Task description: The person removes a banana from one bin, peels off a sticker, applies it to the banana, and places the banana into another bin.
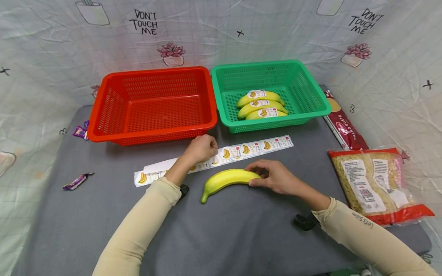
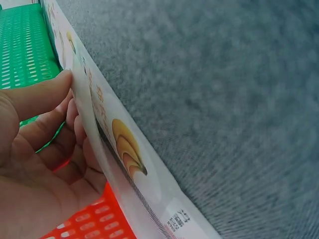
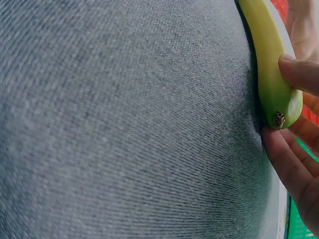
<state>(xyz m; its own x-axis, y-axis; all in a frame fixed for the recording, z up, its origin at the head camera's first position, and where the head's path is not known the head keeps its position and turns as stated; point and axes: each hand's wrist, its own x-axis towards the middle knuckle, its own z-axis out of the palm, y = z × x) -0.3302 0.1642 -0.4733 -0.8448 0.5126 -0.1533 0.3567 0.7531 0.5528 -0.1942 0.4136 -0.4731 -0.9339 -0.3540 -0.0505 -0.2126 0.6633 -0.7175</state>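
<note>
A single yellow banana (image 1: 224,179) lies on the grey cloth, its stem pointing toward the near left. My right hand (image 1: 276,176) grips its other end; in the right wrist view, the thumb (image 3: 299,73) presses on the banana (image 3: 266,45) near its dark tip. Behind it lies a long white strip of banana-picture stickers (image 1: 255,148). My left hand (image 1: 202,148) is at the middle of this strip. Up close in the left wrist view, thumb and fingers of the left hand (image 2: 55,139) pinch the edge of the sticker strip (image 2: 119,144). Whether a sticker is lifted is hidden.
A red basket (image 1: 152,134) with nothing visible inside stands behind the left hand. Beside it, a green basket (image 1: 276,122) holds three stickered bananas (image 1: 262,103). A clear food bag (image 1: 373,184) and dark red packet (image 1: 347,124) lie right; purple wrappers (image 1: 77,181) lie left.
</note>
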